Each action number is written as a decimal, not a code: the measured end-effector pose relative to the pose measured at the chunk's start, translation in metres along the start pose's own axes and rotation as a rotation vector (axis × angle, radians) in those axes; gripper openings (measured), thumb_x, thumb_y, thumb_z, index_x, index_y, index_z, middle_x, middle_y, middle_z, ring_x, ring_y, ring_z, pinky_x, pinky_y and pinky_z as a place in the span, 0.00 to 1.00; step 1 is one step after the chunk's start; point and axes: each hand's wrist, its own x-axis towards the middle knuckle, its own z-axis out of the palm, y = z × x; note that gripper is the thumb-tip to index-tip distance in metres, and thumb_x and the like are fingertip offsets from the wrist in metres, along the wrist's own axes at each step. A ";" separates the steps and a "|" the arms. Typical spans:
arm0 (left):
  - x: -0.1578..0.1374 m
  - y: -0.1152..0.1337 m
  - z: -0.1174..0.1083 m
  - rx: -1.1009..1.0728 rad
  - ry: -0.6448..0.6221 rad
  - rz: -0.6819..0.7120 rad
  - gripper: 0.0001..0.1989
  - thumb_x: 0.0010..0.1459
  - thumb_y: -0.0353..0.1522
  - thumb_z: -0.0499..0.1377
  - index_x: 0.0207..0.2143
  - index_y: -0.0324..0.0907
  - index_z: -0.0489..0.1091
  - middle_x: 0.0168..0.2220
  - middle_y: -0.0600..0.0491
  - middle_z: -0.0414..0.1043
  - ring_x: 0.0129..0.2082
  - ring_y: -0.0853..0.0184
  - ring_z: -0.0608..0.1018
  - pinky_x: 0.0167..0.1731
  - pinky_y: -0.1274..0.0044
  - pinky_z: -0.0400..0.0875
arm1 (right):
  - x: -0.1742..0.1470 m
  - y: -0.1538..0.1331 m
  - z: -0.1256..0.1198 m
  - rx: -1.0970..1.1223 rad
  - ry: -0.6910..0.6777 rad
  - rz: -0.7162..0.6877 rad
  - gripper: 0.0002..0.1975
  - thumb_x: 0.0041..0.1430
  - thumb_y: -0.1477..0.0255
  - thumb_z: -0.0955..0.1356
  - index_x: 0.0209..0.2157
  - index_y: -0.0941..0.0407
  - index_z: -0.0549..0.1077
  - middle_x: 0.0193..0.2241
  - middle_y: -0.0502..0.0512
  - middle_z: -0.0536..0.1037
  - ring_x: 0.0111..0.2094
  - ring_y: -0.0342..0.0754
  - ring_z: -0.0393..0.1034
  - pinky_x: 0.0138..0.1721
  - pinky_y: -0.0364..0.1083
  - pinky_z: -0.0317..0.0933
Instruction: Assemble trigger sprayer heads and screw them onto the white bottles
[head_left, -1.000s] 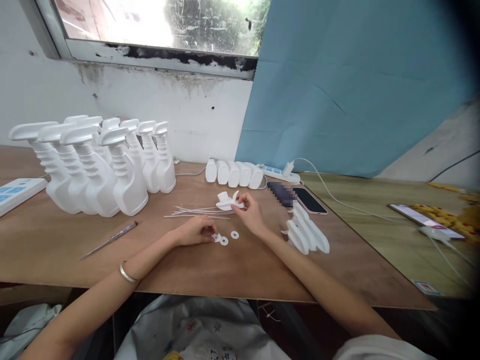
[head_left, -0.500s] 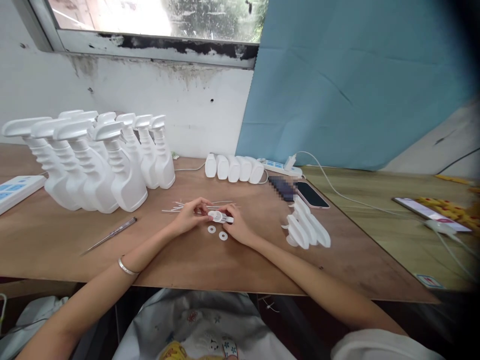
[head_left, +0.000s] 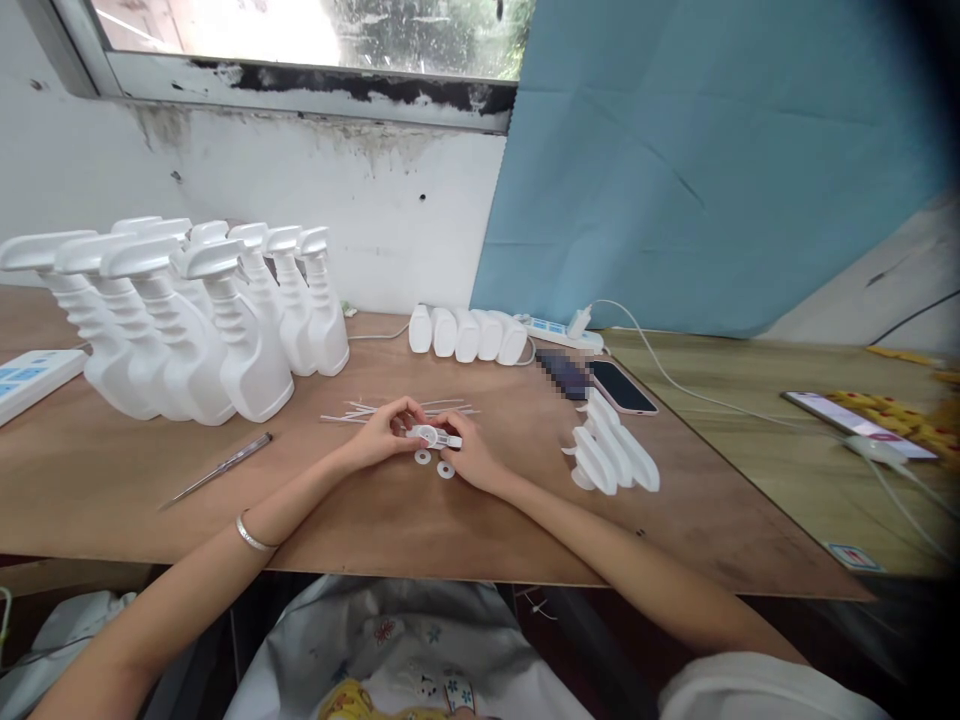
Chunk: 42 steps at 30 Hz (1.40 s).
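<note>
A small white plastic sprayer part (head_left: 439, 439) with a round cup on its left side is held just above the table between my two hands. My left hand (head_left: 379, 438) pinches the cup end with thumb and fingertips. At the other end, the fingers of my right hand (head_left: 474, 458) are closed on it. Just below the part, two flat white washers (head_left: 440, 470) lie on the brown table (head_left: 360, 530). Behind my hands, several thin white tubes (head_left: 349, 413) lie loosely across one another, partly hidden by my fingers.
Several white spray bottles (head_left: 255, 375) stand at the left, near a screwdriver (head_left: 244, 455) and a power strip (head_left: 37, 380). A row of white sprayer covers (head_left: 466, 337) is at the back. More white shells (head_left: 600, 465) lie at the right, beside a phone (head_left: 624, 388).
The sprayer part has shifted slightly to the left and tilted a little between my hands. My left fingertips have moved further over its cup end.
</note>
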 end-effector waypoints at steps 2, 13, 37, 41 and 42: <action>-0.001 0.002 0.000 0.029 -0.007 -0.005 0.12 0.44 0.36 0.61 0.30 0.40 0.65 0.28 0.56 0.64 0.22 0.75 0.64 0.24 0.81 0.58 | 0.000 0.000 0.000 0.000 0.006 0.007 0.17 0.38 0.84 0.61 0.33 0.57 0.67 0.31 0.50 0.70 0.33 0.43 0.63 0.35 0.42 0.58; 0.006 -0.008 -0.002 -0.189 0.243 0.076 0.10 0.47 0.35 0.59 0.30 0.39 0.62 0.29 0.56 0.63 0.28 0.73 0.67 0.28 0.81 0.61 | 0.000 0.003 0.002 0.041 -0.005 0.007 0.18 0.39 0.85 0.62 0.35 0.58 0.67 0.34 0.51 0.70 0.35 0.43 0.64 0.39 0.43 0.58; 0.001 -0.004 0.012 -0.245 0.207 0.050 0.10 0.54 0.37 0.51 0.36 0.40 0.61 0.33 0.52 0.67 0.36 0.66 0.70 0.39 0.75 0.61 | -0.021 -0.037 0.016 -0.057 -0.040 -0.075 0.17 0.49 0.69 0.67 0.41 0.56 0.61 0.38 0.53 0.71 0.38 0.44 0.66 0.39 0.43 0.58; 0.000 -0.007 0.015 -0.230 0.184 0.067 0.11 0.56 0.38 0.49 0.35 0.40 0.62 0.33 0.52 0.67 0.37 0.66 0.70 0.40 0.75 0.61 | -0.022 -0.038 0.014 -0.009 -0.019 -0.060 0.15 0.50 0.64 0.67 0.39 0.56 0.64 0.35 0.51 0.72 0.36 0.44 0.66 0.38 0.42 0.58; 0.000 -0.007 0.016 -0.254 0.174 0.053 0.11 0.56 0.38 0.48 0.36 0.40 0.62 0.33 0.52 0.67 0.37 0.66 0.70 0.39 0.75 0.62 | -0.022 -0.038 0.014 0.004 -0.007 -0.065 0.14 0.51 0.65 0.66 0.38 0.56 0.64 0.35 0.51 0.72 0.36 0.43 0.66 0.38 0.42 0.58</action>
